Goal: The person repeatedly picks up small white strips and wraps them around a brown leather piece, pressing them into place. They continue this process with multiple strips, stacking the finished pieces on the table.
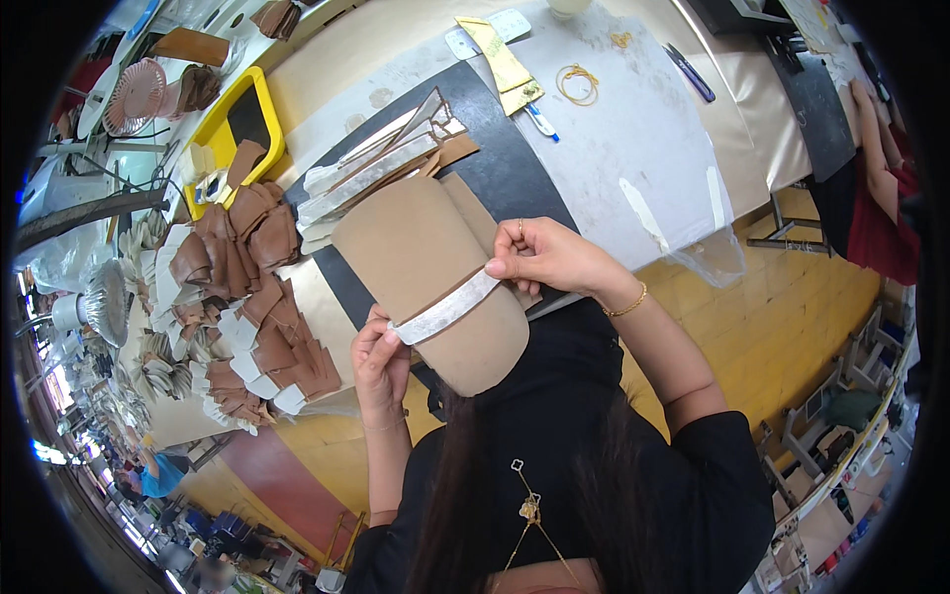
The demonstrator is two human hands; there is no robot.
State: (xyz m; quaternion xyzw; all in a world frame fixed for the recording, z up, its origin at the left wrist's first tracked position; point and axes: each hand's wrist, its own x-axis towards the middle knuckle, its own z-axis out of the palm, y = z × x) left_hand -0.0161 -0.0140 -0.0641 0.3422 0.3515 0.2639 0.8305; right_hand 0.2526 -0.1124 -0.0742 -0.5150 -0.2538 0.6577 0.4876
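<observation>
Leather panel [426, 267] on mat [515, 168], cut-piece pile [247, 297] to its left.

I'm in a black top with short sleeves — long dark hair hanging down the front. Thin gold bangle on my right hand's [549, 259] wrist, a ring on one finger. Fine chain bracelet by my left hand [381, 361] — plus a gold pendant necklace.

Left hand [379, 358] and right hand [547, 256], forearms raised from below, each with fingers [507, 265] pinched closed, thumbs opposing.
</observation>
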